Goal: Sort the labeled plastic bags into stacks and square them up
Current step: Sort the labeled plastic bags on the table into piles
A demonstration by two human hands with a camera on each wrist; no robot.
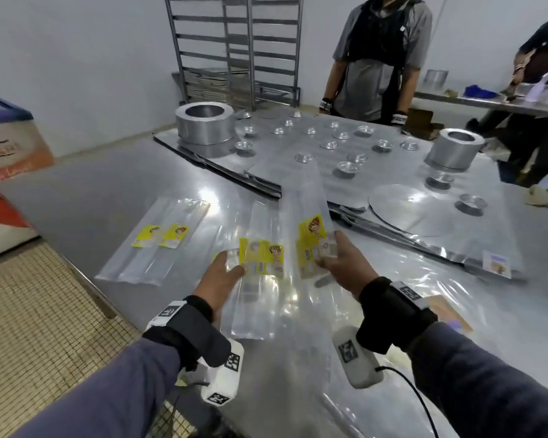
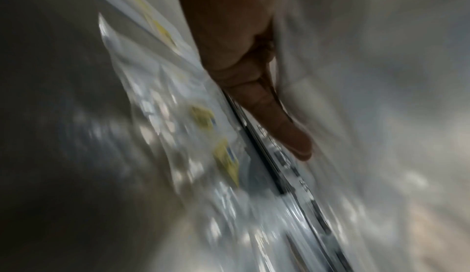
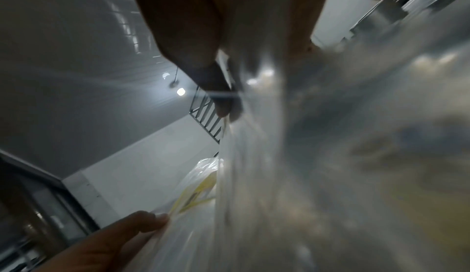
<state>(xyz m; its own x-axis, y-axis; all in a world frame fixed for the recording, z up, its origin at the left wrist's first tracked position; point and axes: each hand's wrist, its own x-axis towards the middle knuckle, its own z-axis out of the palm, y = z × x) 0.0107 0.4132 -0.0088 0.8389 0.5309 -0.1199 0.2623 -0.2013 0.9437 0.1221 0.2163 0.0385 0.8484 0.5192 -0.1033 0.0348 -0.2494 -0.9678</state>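
Both hands hold clear plastic bags with yellow labels above a steel table [image 1: 114, 191]. My left hand [image 1: 231, 263] pinches a fanned bunch of bags [image 1: 261, 259] at its left edge, thumb on top. My right hand [image 1: 328, 251] grips a single long bag [image 1: 312, 230] by its label, and the bag's far end rises toward the trays. A laid-out stack of labeled bags [image 1: 159, 237] lies flat to the left. The left wrist view is blurred, showing a finger [image 2: 277, 119] beside the labeled bags [image 2: 203, 115]. The right wrist view is also blurred, showing my thumb [image 3: 221, 99] on clear plastic [image 3: 254, 165].
More clear bags [image 1: 424, 279] lie under my right arm, one with a pale label [image 1: 499, 263]. Metal trays with several small tart moulds [image 1: 345, 167], two ring tins [image 1: 204, 121] and a round disc [image 1: 405, 210] fill the far side. A person [image 1: 380, 58] stands opposite. The table edge [image 1: 86, 286] runs front left.
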